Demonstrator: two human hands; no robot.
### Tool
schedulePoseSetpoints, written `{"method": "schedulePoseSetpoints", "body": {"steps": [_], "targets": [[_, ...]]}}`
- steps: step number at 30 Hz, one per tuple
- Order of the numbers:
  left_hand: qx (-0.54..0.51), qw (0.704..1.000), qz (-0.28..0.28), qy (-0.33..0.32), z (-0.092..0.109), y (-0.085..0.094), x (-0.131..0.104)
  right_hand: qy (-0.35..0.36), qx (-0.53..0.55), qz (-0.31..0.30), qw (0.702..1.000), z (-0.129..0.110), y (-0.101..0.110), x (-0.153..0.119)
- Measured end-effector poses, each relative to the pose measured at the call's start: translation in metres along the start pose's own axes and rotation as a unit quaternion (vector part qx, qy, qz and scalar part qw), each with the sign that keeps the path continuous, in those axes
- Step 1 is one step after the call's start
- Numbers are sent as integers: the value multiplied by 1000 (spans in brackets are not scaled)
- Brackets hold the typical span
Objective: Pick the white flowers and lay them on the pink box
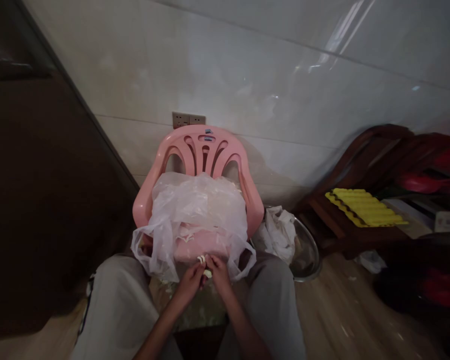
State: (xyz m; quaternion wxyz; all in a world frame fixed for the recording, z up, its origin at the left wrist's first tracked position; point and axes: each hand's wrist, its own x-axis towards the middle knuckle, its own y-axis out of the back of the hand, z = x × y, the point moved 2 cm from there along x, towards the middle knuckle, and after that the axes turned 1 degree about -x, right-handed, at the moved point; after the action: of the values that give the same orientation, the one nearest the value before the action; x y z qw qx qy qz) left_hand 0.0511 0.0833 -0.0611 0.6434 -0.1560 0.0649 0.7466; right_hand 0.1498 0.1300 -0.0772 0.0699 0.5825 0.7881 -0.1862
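My left hand (pixel 192 280) and my right hand (pixel 218 272) meet at the front edge of a pink plastic chair (pixel 158 165). Both have their fingers closed around small pale pieces (pixel 207 274), too small to identify; another curled pale bit (pixel 201 259) shows at the fingertips. A translucent white plastic bag (pixel 198 200) lies spread over the chair seat just beyond my hands, its handles hanging at either side. Thin white strips rest on the pink surface in front of the bag.
Right of the chair, a metal basin (pixel 313 257) on the floor holds a crumpled white bag (pixel 279 232). Farther right, a yellow ridged tray (pixel 365 207) lies on a dark wooden chair (pixel 332 220). A dark panel (pixel 41 200) stands at left; a tiled wall (pixel 247 75) rises behind.
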Motion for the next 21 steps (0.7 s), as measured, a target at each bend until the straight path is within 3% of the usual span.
{"method": "schedulePoseSetpoints", "body": {"steps": [12, 21], "targets": [[82, 996, 14, -10, 2, 2, -4, 42, -30, 13, 999, -1, 0, 0], [296, 954, -12, -43, 16, 4, -14, 58, -58, 16, 997, 2, 2, -1]]}}
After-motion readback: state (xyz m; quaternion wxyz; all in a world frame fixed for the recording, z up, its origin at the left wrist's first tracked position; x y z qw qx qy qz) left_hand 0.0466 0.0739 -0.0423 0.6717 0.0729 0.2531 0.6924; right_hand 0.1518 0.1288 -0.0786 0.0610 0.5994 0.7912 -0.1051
